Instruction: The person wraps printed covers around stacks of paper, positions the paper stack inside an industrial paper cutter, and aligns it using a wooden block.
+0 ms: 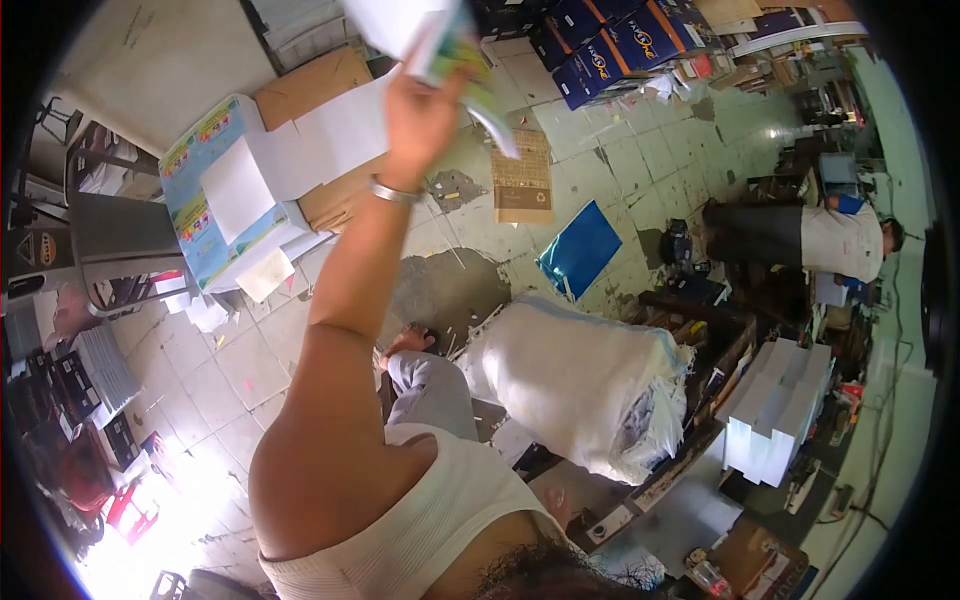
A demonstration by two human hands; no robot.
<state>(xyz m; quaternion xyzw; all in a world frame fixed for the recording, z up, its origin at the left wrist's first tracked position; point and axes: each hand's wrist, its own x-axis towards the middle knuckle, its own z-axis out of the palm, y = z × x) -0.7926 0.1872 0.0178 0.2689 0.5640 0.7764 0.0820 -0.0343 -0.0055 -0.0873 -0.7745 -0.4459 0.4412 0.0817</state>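
My left hand [428, 115], with a silver band on the wrist, reaches out to the top of the head view. Its fingers are closed on printed paper sheets [460, 55], white with green and yellow; motion smears them and the top is cut off. Beneath the hand, long white paper [335, 140] lies beside brown cardboard [310, 85]. A light-blue printed stack [195, 205] with a white sheet on it is to the left. I cannot see my right hand; a patch of skin past my shirt is too unclear to name.
A large white sack [570, 375] stands near my leg. A blue folder-like sheet [580, 248] and flat cardboard [522, 178] lie on the tiled floor. Dark-blue boxes [620, 50] are stacked at the top. A co-worker [845, 238] stands at the right, near white paper stacks [775, 410].
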